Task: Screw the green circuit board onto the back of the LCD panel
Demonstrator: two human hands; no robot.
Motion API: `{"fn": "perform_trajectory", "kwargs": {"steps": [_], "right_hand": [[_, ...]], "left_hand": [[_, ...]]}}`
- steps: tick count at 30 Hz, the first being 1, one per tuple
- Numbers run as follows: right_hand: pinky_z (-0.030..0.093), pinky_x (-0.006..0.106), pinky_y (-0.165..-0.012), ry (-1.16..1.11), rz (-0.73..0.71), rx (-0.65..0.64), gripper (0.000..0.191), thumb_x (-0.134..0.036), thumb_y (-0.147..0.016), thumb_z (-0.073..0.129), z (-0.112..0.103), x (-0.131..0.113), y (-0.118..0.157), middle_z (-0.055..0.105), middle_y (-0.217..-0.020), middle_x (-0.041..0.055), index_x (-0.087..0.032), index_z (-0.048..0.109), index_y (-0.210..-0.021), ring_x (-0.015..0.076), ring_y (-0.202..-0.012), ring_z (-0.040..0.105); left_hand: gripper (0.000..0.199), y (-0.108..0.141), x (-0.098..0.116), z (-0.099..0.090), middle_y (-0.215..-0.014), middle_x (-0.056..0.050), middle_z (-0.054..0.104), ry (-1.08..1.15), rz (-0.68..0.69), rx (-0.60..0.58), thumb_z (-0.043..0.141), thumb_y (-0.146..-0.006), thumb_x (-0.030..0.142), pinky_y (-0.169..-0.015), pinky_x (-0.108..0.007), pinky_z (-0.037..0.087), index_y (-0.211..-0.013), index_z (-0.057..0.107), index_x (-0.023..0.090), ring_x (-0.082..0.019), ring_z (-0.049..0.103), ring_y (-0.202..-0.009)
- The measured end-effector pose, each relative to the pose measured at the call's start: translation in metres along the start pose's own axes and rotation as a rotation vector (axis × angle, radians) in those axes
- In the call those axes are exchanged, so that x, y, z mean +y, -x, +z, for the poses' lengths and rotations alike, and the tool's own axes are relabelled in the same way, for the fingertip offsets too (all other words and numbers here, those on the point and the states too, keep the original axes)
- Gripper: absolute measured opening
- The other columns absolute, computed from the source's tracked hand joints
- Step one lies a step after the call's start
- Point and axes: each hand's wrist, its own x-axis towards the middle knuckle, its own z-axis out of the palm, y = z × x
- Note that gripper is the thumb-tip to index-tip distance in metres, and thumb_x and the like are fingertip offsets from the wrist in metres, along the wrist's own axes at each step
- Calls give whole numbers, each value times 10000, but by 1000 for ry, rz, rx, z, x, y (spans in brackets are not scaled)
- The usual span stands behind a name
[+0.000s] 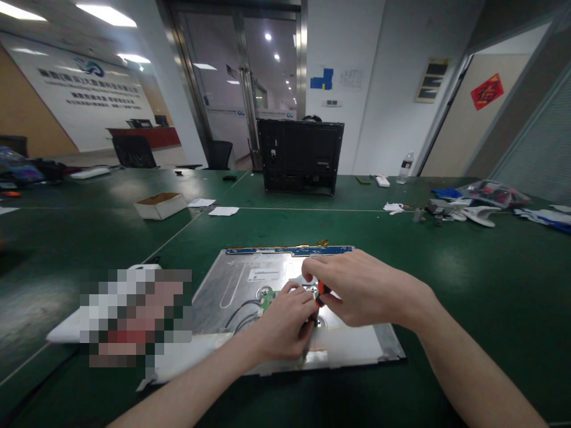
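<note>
A silvery flat display panel lies back side up on the green table, with a blue circuit strip along its far edge. My right hand grips a screwdriver by its orange and black handle, held over the panel's middle. Its tip is hidden. Close against it, my left hand rests on the panel with bent fingers closed near the tool; what they pinch, if anything, is hidden. A small green circuit board with dark cables shows beside the left fingers.
A pixelated patch covers a white object left of the panel. Farther back stand an open white box, a black monitor housing and a water bottle. Loose parts and a plastic bag lie at the right.
</note>
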Motion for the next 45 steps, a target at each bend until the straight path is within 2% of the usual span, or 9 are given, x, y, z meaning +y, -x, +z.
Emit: {"fn": "perform_trajectory", "kwargs": {"steps": [6,11,17,24,31,36,42,45], "right_hand": [[303,265,-512,67,111,8,200,-275,-860,529,0,0,-5,689,-843,39,-210,515,-1048,207,-720,632],[346,278,-546,12,70,-4,261,-273,-838,536,-1,-1,-1,672,-956,65,-204,513,-1089,210,-780,630],[310,281,-519,17,65,11,283,-202,-821,515,1,-1,-1,677,-969,55,-189,488,-1103,201,-752,631],[276,272,-490,75,126,21,234,-266,-852,523,1,0,-5,694,-856,34,-202,498,-1076,214,-716,636],[318,287,-517,31,41,37,267,-238,-824,519,2,1,1,671,-982,67,-186,508,-1085,208,-773,629],[296,288,-498,40,53,33,276,-208,-816,519,3,2,-2,684,-972,45,-192,497,-1091,201,-739,634],[272,272,-492,89,130,39,240,-274,-851,536,2,3,-5,698,-871,25,-217,502,-1082,210,-731,642],[282,276,-500,65,115,22,201,-281,-857,530,2,3,-3,696,-886,29,-217,524,-1048,209,-746,640]], "left_hand": [[73,0,3,-2,-854,-26,621,-9,-11,-5,514,-720,130,-878,-406,344,-758,517,193,-205,567,-808],[144,-1,2,-1,-889,-39,621,-5,-12,-14,506,-725,123,-876,-407,348,-842,542,198,-222,567,-866],[173,-1,1,-1,-910,-46,632,11,0,-22,512,-702,131,-873,-413,350,-856,546,201,-227,566,-864],[74,-1,3,-3,-825,-26,621,-7,-10,2,514,-708,132,-869,-411,346,-748,516,195,-204,561,-785],[165,0,1,0,-910,-45,629,13,-1,-11,512,-718,138,-869,-407,341,-866,552,200,-225,565,-873],[115,-1,1,0,-902,-44,631,10,-7,-11,514,-715,147,-876,-403,334,-820,538,188,-219,565,-865],[51,-1,3,-2,-815,-22,626,7,-26,4,547,-713,152,-884,-401,330,-726,510,185,-196,558,-779],[36,-1,3,-2,-826,-22,627,-7,-31,-9,554,-727,167,-890,-406,330,-743,529,187,-198,561,-790]]}}
